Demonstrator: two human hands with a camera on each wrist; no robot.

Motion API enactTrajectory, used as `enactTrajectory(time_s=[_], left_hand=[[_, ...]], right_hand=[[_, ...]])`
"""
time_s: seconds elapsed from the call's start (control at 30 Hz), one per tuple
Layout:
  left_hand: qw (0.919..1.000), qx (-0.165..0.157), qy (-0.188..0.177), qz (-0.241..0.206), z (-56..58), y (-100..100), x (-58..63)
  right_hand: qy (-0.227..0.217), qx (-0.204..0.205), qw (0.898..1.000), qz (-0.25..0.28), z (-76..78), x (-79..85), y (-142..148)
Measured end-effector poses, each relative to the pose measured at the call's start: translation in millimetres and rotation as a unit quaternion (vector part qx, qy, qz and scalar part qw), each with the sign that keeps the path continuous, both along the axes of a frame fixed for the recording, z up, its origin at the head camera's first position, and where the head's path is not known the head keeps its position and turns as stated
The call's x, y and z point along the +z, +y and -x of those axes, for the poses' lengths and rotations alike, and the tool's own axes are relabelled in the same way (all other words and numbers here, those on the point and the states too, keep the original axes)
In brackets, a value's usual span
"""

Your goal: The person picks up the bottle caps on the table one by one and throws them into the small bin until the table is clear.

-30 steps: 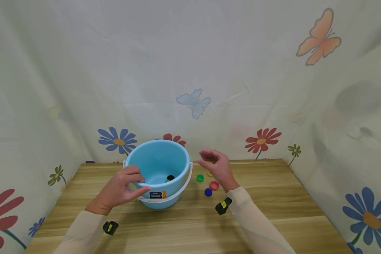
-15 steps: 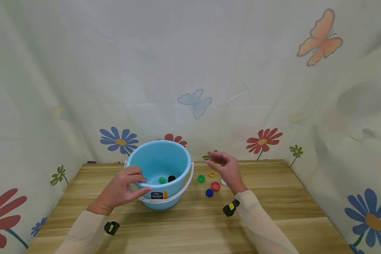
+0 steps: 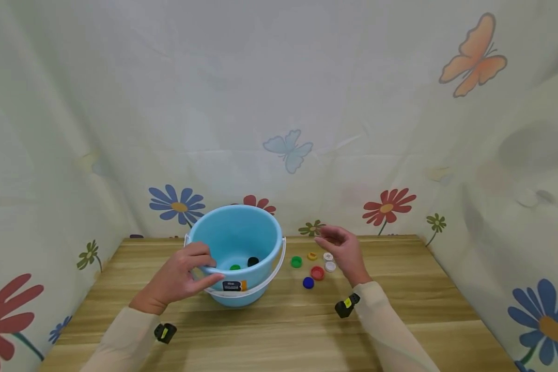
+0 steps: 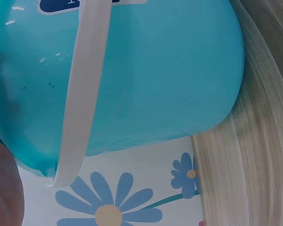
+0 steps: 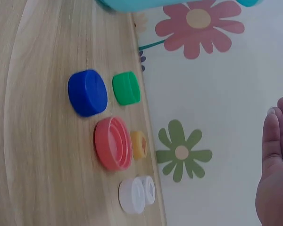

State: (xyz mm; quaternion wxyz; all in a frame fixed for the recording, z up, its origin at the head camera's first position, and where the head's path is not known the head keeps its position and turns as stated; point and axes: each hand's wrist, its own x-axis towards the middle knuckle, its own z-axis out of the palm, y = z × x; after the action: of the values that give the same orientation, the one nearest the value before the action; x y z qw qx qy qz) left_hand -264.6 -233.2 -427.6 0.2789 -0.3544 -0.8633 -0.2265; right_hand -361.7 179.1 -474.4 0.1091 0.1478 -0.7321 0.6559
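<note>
A light blue bucket (image 3: 234, 227) with a white handle (image 3: 273, 268) stands on the wooden table. My left hand (image 3: 179, 274) grips its near-left rim, thumb outside and fingers over the edge. Inside on the bottom lie a black bottle cap (image 3: 253, 261) and a green bottle cap (image 3: 234, 267), the green one partly hidden by the rim. Right of the bucket my right hand (image 3: 347, 253) hovers above the table, fingers loosely bent and holding nothing. Below it and to its left are a green cap (image 5: 126, 88), a blue cap (image 5: 87, 92), a red cap (image 5: 113, 143), a yellow cap (image 5: 138, 145) and two white caps (image 5: 132, 195).
The wooden table (image 3: 279, 330) ends at the back against a pale curtain (image 3: 353, 103) printed with flowers and butterflies. Curtain also hangs along both sides. Each wrist wears a small black camera (image 3: 165, 332).
My right hand has moved right, away from the bucket, uncovering the white caps. The green cap inside the bucket has shifted left, away from the black one. My left hand keeps its grip.
</note>
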Motion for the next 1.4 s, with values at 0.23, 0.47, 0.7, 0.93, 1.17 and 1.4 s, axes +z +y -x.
enactTrajectory(time_s=[0.23,0.47,0.7,0.93,1.17,1.4], left_hand=[[1.0,-0.001,-0.001,-0.001,0.6,-1,-0.1],[1.0,0.001,-0.005,-0.002,0.3,-1,-0.2],[1.0,0.001,-0.004,-0.002,2.0,-1,-1.2],[1.0,-0.006,0.002,-0.004,4.3,-2,-2.3],[0.9999,-0.008,-0.003,-0.008,5.6,-1,-3.4],[1.0,-0.005,-0.003,-0.007,3.7,-1,-3.5]], right_hand=[[-0.016,-0.015,1.0,-0.009,1.4,-2.9,6],[-0.028,-0.024,0.999,-0.017,1.0,-5.2,10],[-0.025,-0.035,0.999,-0.016,1.2,-9.3,16],[-0.026,-0.048,0.998,-0.026,2.2,-15.2,22],[-0.036,-0.064,0.996,-0.046,3.2,-21.1,28],[-0.035,-0.062,0.996,-0.053,5.8,-28.8,33]])
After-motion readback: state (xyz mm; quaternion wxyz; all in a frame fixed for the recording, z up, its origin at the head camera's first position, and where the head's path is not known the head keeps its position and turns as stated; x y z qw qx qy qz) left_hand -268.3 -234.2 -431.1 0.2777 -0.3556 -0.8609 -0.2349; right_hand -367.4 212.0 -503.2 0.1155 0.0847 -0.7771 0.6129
